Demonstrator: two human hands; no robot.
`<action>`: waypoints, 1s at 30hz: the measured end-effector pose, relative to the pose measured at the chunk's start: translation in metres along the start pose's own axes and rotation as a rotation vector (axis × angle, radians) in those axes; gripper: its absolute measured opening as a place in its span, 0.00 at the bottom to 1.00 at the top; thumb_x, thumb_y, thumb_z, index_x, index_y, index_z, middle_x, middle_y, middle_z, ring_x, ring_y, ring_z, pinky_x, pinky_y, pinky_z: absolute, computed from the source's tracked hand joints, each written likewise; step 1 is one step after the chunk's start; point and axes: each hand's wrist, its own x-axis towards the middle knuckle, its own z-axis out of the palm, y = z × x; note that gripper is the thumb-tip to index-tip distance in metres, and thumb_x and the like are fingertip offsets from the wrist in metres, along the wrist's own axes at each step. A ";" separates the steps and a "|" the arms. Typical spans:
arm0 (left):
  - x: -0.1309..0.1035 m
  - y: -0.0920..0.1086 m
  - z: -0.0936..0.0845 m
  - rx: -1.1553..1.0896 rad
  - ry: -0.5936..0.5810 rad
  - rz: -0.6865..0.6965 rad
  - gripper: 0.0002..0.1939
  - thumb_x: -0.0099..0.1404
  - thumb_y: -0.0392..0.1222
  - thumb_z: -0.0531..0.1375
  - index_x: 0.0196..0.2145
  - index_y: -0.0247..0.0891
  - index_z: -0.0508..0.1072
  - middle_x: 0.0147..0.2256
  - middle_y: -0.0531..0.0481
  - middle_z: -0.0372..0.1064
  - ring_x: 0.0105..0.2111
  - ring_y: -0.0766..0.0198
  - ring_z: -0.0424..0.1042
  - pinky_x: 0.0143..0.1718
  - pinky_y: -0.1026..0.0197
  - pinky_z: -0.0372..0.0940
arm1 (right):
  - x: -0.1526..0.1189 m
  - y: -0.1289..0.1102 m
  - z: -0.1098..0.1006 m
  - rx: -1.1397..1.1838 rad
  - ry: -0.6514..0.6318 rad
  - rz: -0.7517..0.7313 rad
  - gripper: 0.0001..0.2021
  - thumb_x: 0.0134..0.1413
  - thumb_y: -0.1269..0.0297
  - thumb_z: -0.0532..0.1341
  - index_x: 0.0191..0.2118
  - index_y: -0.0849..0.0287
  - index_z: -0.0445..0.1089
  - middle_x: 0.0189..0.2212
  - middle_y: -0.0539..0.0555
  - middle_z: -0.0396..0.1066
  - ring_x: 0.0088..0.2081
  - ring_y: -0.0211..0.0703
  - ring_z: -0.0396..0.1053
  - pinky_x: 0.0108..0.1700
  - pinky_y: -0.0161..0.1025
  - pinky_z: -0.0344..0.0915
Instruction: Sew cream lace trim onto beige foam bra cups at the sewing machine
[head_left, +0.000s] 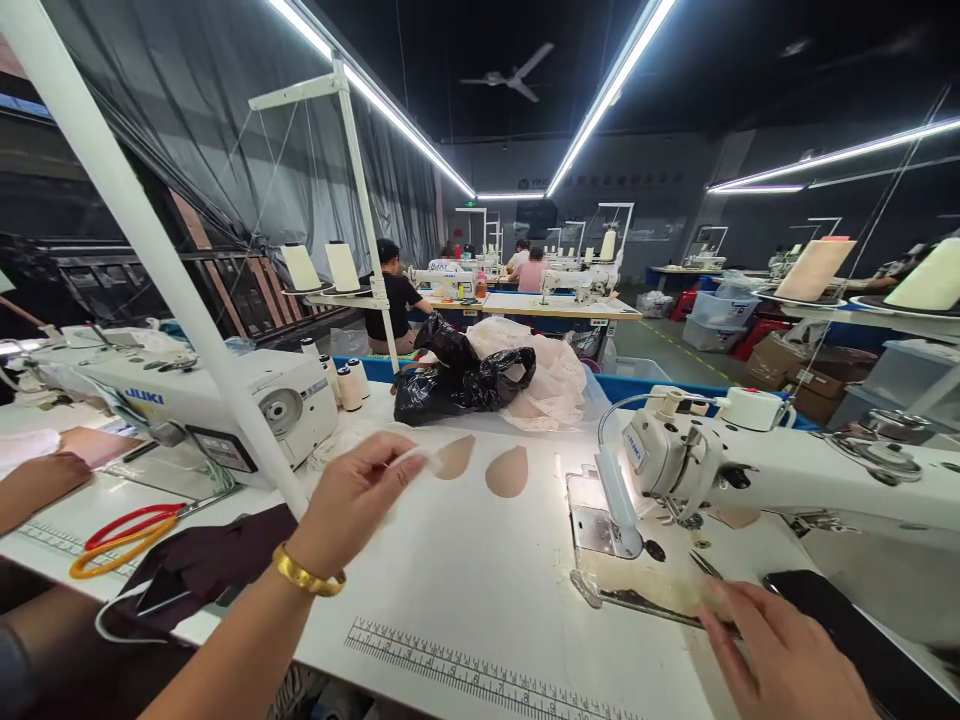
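My left hand [367,490], with a gold bangle at the wrist, pinches a small thin whitish piece of material [424,458] above the white sewing table [442,560]. Just beyond it on the table are two tan teardrop-shaped pieces [507,472], one partly behind the fingertips. At the lower right, my right hand [787,650] is slightly blurred, its fingers curled around a small dark pointed tool [703,566]. Only the tool's tips show. This hand is in front of the bed of a white sewing machine [750,460], whose lamp lights the needle plate.
A black plastic bag [465,385] and pale lace fabric [551,375] are heaped at the table's back. Scissors [127,535] with red and orange handles lie left, by dark cloth [210,560]. Another person's hand [45,490] is at the far-left machine. A black phone-like object [840,620] lies right.
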 end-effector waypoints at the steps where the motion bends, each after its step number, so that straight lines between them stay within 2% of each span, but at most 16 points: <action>1: -0.007 0.001 0.016 -0.168 -0.101 -0.102 0.20 0.65 0.60 0.64 0.36 0.39 0.79 0.33 0.49 0.73 0.33 0.58 0.69 0.34 0.61 0.63 | 0.002 -0.017 -0.003 0.143 -0.059 -0.030 0.24 0.66 0.40 0.54 0.41 0.54 0.78 0.38 0.64 0.79 0.38 0.61 0.77 0.34 0.51 0.73; 2: -0.013 0.002 0.033 -0.320 -0.186 -0.203 0.22 0.64 0.62 0.65 0.35 0.38 0.79 0.31 0.49 0.73 0.31 0.60 0.69 0.32 0.62 0.62 | 0.003 -0.035 -0.005 0.299 -0.155 -0.007 0.19 0.67 0.44 0.56 0.43 0.52 0.78 0.40 0.61 0.79 0.41 0.57 0.77 0.34 0.46 0.74; 4: -0.023 0.003 0.067 -0.553 -0.329 -0.358 0.24 0.62 0.64 0.67 0.34 0.37 0.79 0.29 0.49 0.73 0.29 0.61 0.69 0.32 0.63 0.62 | 0.005 -0.073 -0.009 0.560 -0.337 0.111 0.16 0.70 0.48 0.55 0.46 0.50 0.76 0.44 0.59 0.77 0.40 0.50 0.76 0.24 0.35 0.69; 6: -0.030 0.003 0.096 -0.709 -0.441 -0.426 0.25 0.62 0.64 0.67 0.33 0.35 0.79 0.29 0.49 0.73 0.30 0.61 0.69 0.35 0.61 0.64 | 0.008 -0.106 -0.008 0.734 -0.514 0.171 0.18 0.68 0.46 0.58 0.54 0.48 0.74 0.48 0.57 0.76 0.40 0.47 0.75 0.23 0.32 0.68; 8: -0.035 0.004 0.115 -0.798 -0.521 -0.447 0.25 0.62 0.63 0.68 0.33 0.35 0.79 0.28 0.49 0.73 0.31 0.61 0.69 0.37 0.61 0.65 | 0.012 -0.127 -0.004 0.823 -0.500 0.268 0.24 0.63 0.44 0.62 0.60 0.47 0.69 0.53 0.57 0.73 0.42 0.48 0.74 0.29 0.34 0.70; 9: -0.037 0.004 0.121 -0.815 -0.544 -0.456 0.25 0.62 0.63 0.68 0.32 0.34 0.78 0.27 0.50 0.72 0.30 0.62 0.68 0.36 0.62 0.64 | 0.016 -0.133 -0.001 0.883 -0.503 0.301 0.24 0.63 0.44 0.62 0.59 0.49 0.68 0.51 0.57 0.73 0.44 0.48 0.73 0.35 0.36 0.71; 11: -0.038 0.003 0.127 -0.808 -0.558 -0.483 0.27 0.58 0.65 0.70 0.30 0.34 0.76 0.25 0.53 0.68 0.27 0.66 0.63 0.31 0.65 0.59 | 0.023 -0.136 0.005 1.043 -0.557 0.373 0.20 0.65 0.42 0.59 0.49 0.54 0.70 0.40 0.54 0.73 0.40 0.46 0.71 0.39 0.38 0.70; 14: -0.036 0.000 0.125 -0.770 -0.530 -0.518 0.28 0.53 0.63 0.73 0.28 0.35 0.72 0.24 0.57 0.62 0.24 0.70 0.55 0.26 0.67 0.49 | 0.031 -0.130 0.009 1.177 -0.606 0.479 0.21 0.66 0.41 0.56 0.38 0.55 0.66 0.31 0.48 0.66 0.33 0.41 0.65 0.36 0.36 0.65; 16: -0.035 -0.001 0.123 -0.780 -0.518 -0.511 0.26 0.54 0.61 0.74 0.28 0.35 0.70 0.25 0.56 0.62 0.25 0.69 0.56 0.27 0.67 0.51 | 0.032 -0.125 0.009 1.131 -0.590 0.488 0.22 0.67 0.40 0.56 0.35 0.56 0.66 0.30 0.48 0.63 0.33 0.41 0.62 0.36 0.35 0.63; 18: -0.036 0.000 0.124 -0.828 -0.485 -0.467 0.25 0.54 0.56 0.75 0.27 0.36 0.68 0.31 0.53 0.68 0.31 0.67 0.62 0.33 0.66 0.57 | 0.031 -0.124 0.009 1.059 -0.584 0.449 0.23 0.68 0.40 0.54 0.33 0.56 0.65 0.30 0.48 0.62 0.33 0.41 0.61 0.36 0.35 0.61; 21: -0.042 0.001 0.132 -0.925 -0.393 -0.414 0.28 0.52 0.51 0.76 0.24 0.37 0.60 0.37 0.50 0.71 0.36 0.64 0.65 0.38 0.64 0.60 | 0.027 -0.128 0.011 1.001 -0.570 0.389 0.23 0.70 0.41 0.51 0.33 0.55 0.65 0.29 0.48 0.62 0.33 0.42 0.61 0.35 0.36 0.61; 24: -0.050 -0.003 0.142 -0.936 -0.313 -0.414 0.32 0.53 0.55 0.75 0.24 0.39 0.54 0.28 0.56 0.62 0.28 0.69 0.57 0.31 0.66 0.56 | 0.023 -0.132 0.013 0.985 -0.461 0.359 0.22 0.68 0.41 0.54 0.34 0.54 0.68 0.33 0.51 0.68 0.37 0.46 0.66 0.40 0.37 0.64; 26: -0.051 -0.010 0.144 -0.868 -0.341 -0.402 0.34 0.54 0.60 0.73 0.25 0.40 0.52 0.24 0.60 0.53 0.25 0.70 0.50 0.27 0.67 0.50 | 0.021 -0.134 0.015 1.008 -0.400 0.415 0.23 0.67 0.40 0.54 0.33 0.54 0.68 0.33 0.52 0.70 0.38 0.47 0.68 0.43 0.38 0.65; 27: -0.049 -0.015 0.143 -0.803 -0.407 -0.386 0.33 0.56 0.62 0.71 0.25 0.41 0.52 0.23 0.61 0.50 0.24 0.71 0.49 0.26 0.67 0.48 | 0.020 -0.133 0.017 1.032 -0.402 0.470 0.24 0.67 0.39 0.54 0.32 0.54 0.67 0.29 0.51 0.70 0.36 0.47 0.67 0.41 0.38 0.64; 28: -0.045 -0.020 0.140 -0.698 -0.485 -0.352 0.31 0.58 0.65 0.68 0.27 0.41 0.54 0.23 0.61 0.50 0.23 0.70 0.49 0.25 0.67 0.48 | 0.020 -0.132 0.020 1.059 -0.425 0.528 0.25 0.67 0.37 0.53 0.32 0.54 0.67 0.24 0.49 0.68 0.32 0.45 0.66 0.39 0.37 0.64; 30: -0.028 -0.031 0.129 -0.289 -0.562 -0.194 0.24 0.67 0.63 0.60 0.31 0.41 0.60 0.25 0.57 0.58 0.25 0.67 0.58 0.26 0.66 0.55 | 0.019 -0.127 0.027 1.098 -0.480 0.611 0.26 0.65 0.34 0.53 0.32 0.54 0.66 0.16 0.44 0.60 0.23 0.41 0.60 0.33 0.37 0.60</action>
